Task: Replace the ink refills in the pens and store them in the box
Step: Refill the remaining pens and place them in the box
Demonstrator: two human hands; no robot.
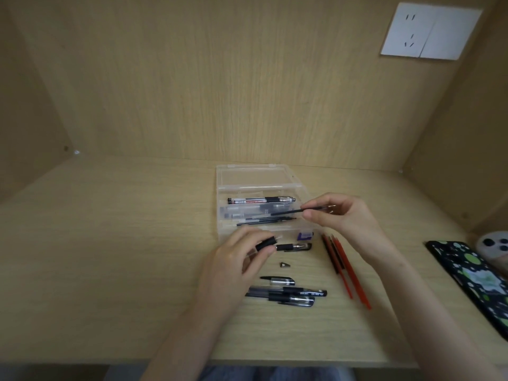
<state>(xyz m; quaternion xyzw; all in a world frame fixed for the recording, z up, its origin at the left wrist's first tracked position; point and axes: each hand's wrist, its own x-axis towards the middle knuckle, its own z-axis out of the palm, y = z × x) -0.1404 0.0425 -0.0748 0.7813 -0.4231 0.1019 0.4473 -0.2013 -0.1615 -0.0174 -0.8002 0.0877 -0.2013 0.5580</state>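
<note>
A clear plastic box (228, 171) lies open on the desk, with a pen (261, 200) and several black refills (264, 220) inside. My left hand (242, 259) grips a pen barrel (265, 243) with a black grip, just in front of the box. My right hand (338, 215) pinches a thin black refill (288, 211) above the box's right end. A small metal pen tip (284, 264) lies loose on the desk. A pen cap (277, 280) and two black pens (288, 295) lie nearer to me. Several red refills (346, 270) lie to the right.
A phone in a green-spotted case (472, 281) lies at the desk's right edge beside a round grey object (493, 243). Another capped pen piece (295, 246) lies by the box front. A wall socket (428, 31) sits on the back panel.
</note>
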